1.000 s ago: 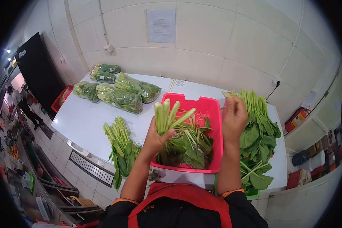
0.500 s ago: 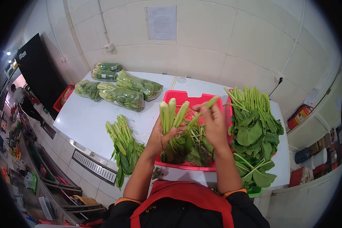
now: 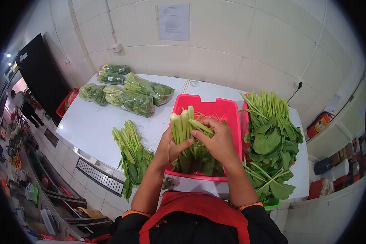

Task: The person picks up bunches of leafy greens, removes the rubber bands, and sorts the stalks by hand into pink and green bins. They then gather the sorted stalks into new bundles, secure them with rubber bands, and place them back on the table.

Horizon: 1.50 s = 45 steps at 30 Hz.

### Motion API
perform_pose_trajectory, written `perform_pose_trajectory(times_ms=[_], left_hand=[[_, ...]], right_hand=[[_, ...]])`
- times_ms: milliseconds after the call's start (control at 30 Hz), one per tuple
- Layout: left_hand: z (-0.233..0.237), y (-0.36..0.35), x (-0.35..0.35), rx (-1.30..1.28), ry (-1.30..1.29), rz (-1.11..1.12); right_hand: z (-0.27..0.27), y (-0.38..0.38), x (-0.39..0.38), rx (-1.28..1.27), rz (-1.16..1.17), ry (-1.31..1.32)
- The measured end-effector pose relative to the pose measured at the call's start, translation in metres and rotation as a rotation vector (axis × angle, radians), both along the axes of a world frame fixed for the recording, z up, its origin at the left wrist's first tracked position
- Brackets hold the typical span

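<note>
My left hand (image 3: 171,147) is wrapped round a bunch of leafy greens (image 3: 184,126), its thick pale stalks pointing up and its leaves hanging down. My right hand (image 3: 217,140) is closed on a leaning green stalk (image 3: 201,127), thumb and fingers pressed on it against the bunch's right side. Both hands are over a red plastic basket (image 3: 226,106) that has more leafy greens inside. On the table left of the basket lies another bunch of greens (image 3: 133,156).
Bagged greens (image 3: 140,103) lie at the back left of the white table (image 3: 85,122). A large heap of greens (image 3: 268,134) fills the right side, with a green container (image 3: 272,203) below. A person (image 3: 25,106) stands far left. A fire extinguisher (image 3: 319,124) is at right.
My right hand has moved left and down, bringing its stalk from apart and upright-leaning to against the bunch. The distant person at left has shifted slightly.
</note>
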<state>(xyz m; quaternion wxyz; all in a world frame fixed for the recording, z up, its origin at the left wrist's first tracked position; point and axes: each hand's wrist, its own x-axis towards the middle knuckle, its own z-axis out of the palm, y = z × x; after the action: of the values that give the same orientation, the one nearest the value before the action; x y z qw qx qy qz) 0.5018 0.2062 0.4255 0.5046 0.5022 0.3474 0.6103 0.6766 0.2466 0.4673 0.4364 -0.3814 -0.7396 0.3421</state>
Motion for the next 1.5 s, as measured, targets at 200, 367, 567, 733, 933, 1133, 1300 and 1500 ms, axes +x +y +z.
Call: perform_pose_trajectory(times_ms=[200,367,567,733,933,1133,1300,1500], left_hand=[[-0.001,0.001,-0.002,0.047,0.091,0.02],[-0.001,-0.002,-0.002,-0.06,-0.055,0.02],[0.006,-0.001,0.0,-0.051,-0.02,0.032],[0.001,0.001,0.0,0.001,0.057,0.01],[0.002,0.002,-0.007,-0.061,0.065,0.009],[0.007,0.001,-0.006,-0.077,0.135,-0.006],[0.004,0.001,-0.008,-0.082,0.107,-0.028],[-0.009,0.0,-0.03,-0.129,-0.041,-0.102]], right_hand=[[0.011,-0.005,0.0,0.146,0.034,-0.109],[0.004,0.002,0.005,0.189,-0.053,-0.167],[0.001,0.002,0.002,0.013,-0.006,0.016],[0.015,-0.001,0.007,0.03,0.054,-0.054],[0.025,0.008,0.024,0.267,-0.11,-0.133],[0.04,0.003,0.036,0.348,-0.229,-0.151],[0.036,0.009,0.043,0.412,-0.283,-0.095],[0.059,0.016,0.079,0.382,-0.625,0.129]])
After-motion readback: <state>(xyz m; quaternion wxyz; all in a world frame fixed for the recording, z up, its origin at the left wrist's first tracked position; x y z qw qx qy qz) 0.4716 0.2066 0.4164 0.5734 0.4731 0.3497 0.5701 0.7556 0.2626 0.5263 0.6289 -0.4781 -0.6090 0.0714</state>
